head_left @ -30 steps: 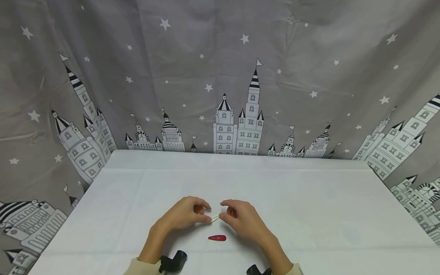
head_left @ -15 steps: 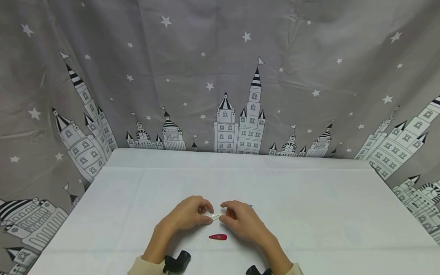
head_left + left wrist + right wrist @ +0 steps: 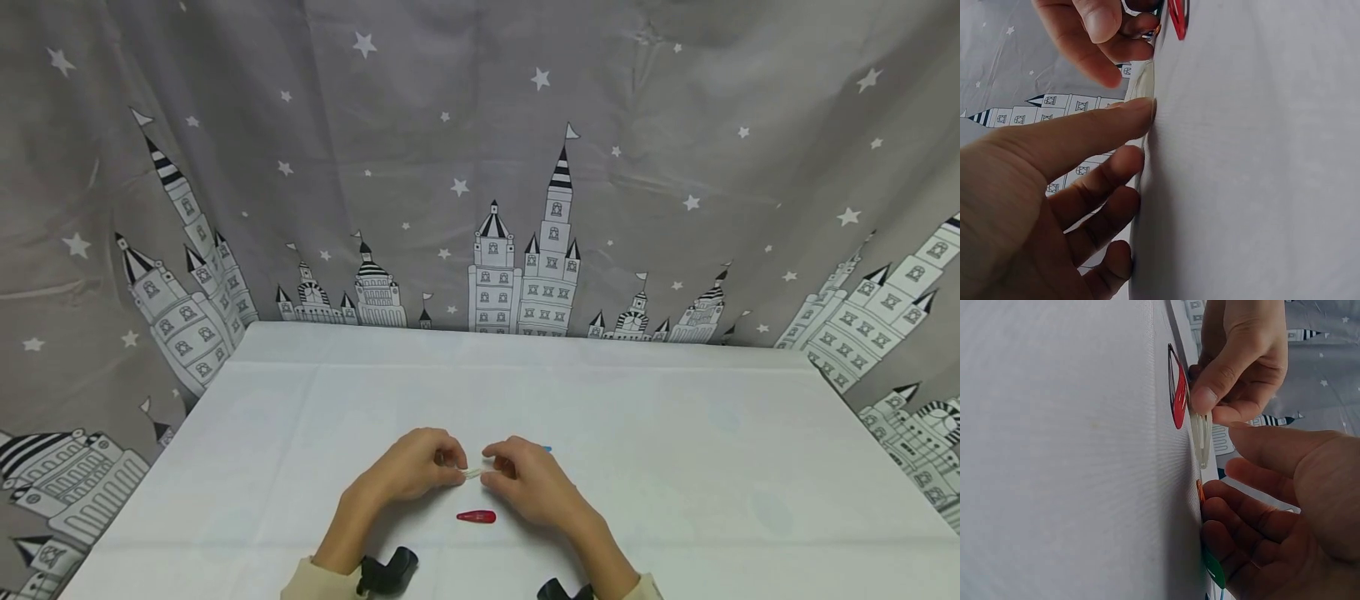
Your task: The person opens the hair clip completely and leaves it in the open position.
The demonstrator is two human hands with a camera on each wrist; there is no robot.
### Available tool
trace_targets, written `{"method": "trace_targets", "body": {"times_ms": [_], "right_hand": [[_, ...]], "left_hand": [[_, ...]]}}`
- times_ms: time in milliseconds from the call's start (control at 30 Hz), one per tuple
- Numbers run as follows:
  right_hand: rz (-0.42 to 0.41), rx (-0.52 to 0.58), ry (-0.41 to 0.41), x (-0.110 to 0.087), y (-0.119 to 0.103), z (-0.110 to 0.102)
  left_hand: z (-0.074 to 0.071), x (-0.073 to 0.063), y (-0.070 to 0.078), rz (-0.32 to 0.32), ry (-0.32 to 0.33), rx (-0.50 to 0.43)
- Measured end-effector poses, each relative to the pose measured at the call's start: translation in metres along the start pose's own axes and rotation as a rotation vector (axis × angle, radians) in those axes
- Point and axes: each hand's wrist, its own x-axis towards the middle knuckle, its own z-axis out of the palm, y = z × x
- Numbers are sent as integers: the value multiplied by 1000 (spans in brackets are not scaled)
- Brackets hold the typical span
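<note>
A pale cream snap hair clip (image 3: 472,473) lies between my two hands, just above the white cloth. My left hand (image 3: 416,467) pinches one end of it between thumb and fingers, which the right wrist view shows at the clip's wide end (image 3: 1202,440). My right hand (image 3: 528,479) is beside the clip's narrow end, its fingers loosely bent; in the right wrist view its thumb looks apart from the tip. A red snap hair clip (image 3: 476,517) lies on the cloth nearer the body. Beside my right fingers, an orange clip (image 3: 1200,490) and a green clip (image 3: 1214,569) partly show.
A small blue tip (image 3: 547,448) shows beyond my right hand, mostly hidden by it. White cloth (image 3: 675,467) covers the table. Behind the table hangs a grey curtain (image 3: 420,125) printed with castles and stars. Black wrist mounts (image 3: 388,572) sit on both wrists.
My left index finger has come down closer to the thumb on the cream clip. My right hand has barely moved. The blue tip, hidden a second ago, now shows beyond it.
</note>
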Motion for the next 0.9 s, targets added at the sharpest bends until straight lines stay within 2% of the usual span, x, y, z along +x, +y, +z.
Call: {"method": "trace_targets", "body": {"times_ms": [400,700,900], "right_hand": [[5,9,6,2,0,0],[11,16,14,2,1,0],[1,14,22,0,1,1]], "left_hand": [[-1,3,1,15,-9,-124],[-1,4,1,32,22,-180],[1,4,1,36,12,-232]]}}
